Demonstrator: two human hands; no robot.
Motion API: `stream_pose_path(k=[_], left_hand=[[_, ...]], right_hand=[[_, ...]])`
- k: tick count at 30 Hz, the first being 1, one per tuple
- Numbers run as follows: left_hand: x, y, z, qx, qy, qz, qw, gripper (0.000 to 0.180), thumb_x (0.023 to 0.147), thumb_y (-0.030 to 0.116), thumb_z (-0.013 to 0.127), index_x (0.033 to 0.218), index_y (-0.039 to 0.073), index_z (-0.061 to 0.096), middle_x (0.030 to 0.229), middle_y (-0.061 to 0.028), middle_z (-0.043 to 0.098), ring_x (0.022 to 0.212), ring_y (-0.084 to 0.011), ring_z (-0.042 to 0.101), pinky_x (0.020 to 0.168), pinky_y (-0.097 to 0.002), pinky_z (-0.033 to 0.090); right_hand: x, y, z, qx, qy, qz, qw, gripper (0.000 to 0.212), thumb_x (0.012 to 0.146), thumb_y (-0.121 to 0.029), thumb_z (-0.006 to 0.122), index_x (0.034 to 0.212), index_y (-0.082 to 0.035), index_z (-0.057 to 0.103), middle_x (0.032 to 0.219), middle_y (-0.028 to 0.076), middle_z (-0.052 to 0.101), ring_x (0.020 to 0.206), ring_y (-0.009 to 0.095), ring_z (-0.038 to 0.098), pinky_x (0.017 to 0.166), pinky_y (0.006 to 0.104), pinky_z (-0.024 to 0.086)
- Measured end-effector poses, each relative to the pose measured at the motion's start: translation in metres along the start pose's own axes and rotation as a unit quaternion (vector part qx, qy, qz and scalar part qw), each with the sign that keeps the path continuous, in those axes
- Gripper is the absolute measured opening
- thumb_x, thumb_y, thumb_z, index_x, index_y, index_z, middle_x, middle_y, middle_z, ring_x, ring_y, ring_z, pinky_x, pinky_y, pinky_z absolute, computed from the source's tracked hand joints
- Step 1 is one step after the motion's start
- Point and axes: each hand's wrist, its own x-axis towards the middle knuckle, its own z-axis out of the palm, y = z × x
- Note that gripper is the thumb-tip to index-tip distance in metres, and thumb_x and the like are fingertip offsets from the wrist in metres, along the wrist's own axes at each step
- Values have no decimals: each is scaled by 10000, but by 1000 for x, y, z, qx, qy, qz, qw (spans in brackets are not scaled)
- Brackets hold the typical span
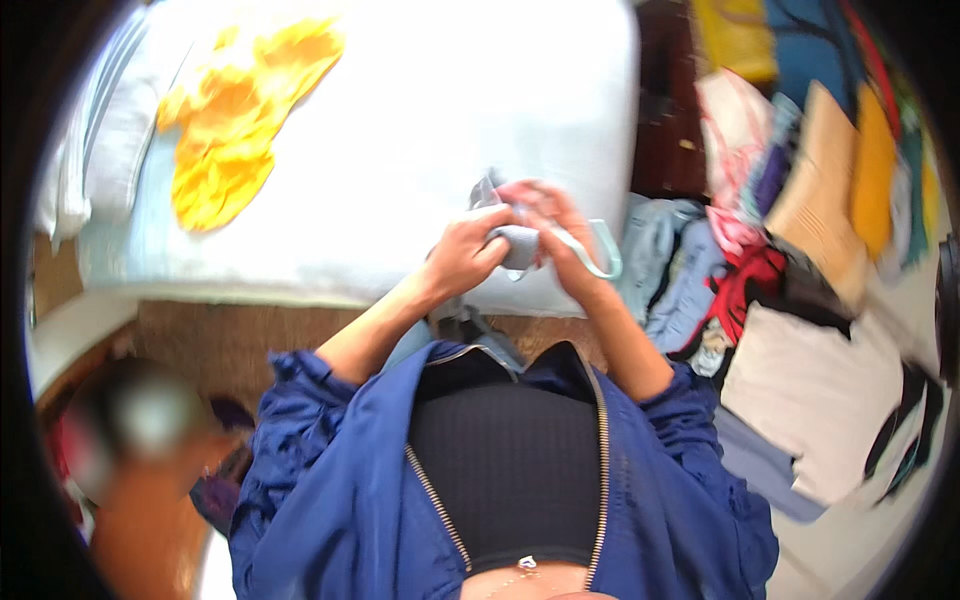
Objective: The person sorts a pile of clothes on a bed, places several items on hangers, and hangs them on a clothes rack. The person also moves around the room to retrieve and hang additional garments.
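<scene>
Both my hands are together over the near edge of a white-covered bed [430, 120]. Between them is a small, bunched grey cloth [518, 240], partly hidden by my fingers. My left hand [470, 243] is closed on its left side, thumb and fingers pinching the fabric. On the other side, my right hand [562, 230] has curled fingers around the cloth, and motion blurs its fingertips. A pale mint strap [608, 250] loops out beside my right hand. What kind of garment or item the cloth is, I cannot make out.
A crumpled yellow cloth [235, 120] lies at the bed's far left, near pillows [125, 130]. Piled clothes [690, 260] crowd the right side, with a cream cloth [815, 385] on the floor. A blurred person or figure [140, 450] is at the lower left.
</scene>
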Motion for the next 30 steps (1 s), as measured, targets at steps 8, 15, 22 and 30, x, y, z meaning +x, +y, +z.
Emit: stream_pose_path(k=[8,15,22,30], left_hand=[[17,144,87,29,128,124,984,263,660,-57,350,881,1,481,778,-73,504,722,-133,487,676,-243,408],[26,237,135,81,198,237,948,135,774,31,414,892,1,470,833,-46,477,762,-108,445,728,-224,376],[79,260,108,128,-10,117,985,224,836,134,530,1014,5,577,845,-36,583,785,-121,509,750,-241,395],[118,254,109,67,-137,20,988,300,849,289,553,1033,54,581,864,-4,592,784,-110,527,778,-286,413]], right_hand=[[-86,-25,-63,-40,-56,-124,990,375,696,-171,677,1012,-18,545,775,49,592,713,105,524,617,245,427],[-161,-33,-155,-63,78,-65,993,147,680,-126,670,732,-5,603,679,94,619,578,127,538,593,264,432],[-224,-117,-223,154,277,-177,932,101,786,-135,532,700,-137,478,563,-59,379,430,44,352,372,192,259],[-248,-192,-232,-15,329,-254,910,85,775,-146,569,762,-90,506,513,-46,389,356,47,298,322,222,192]])
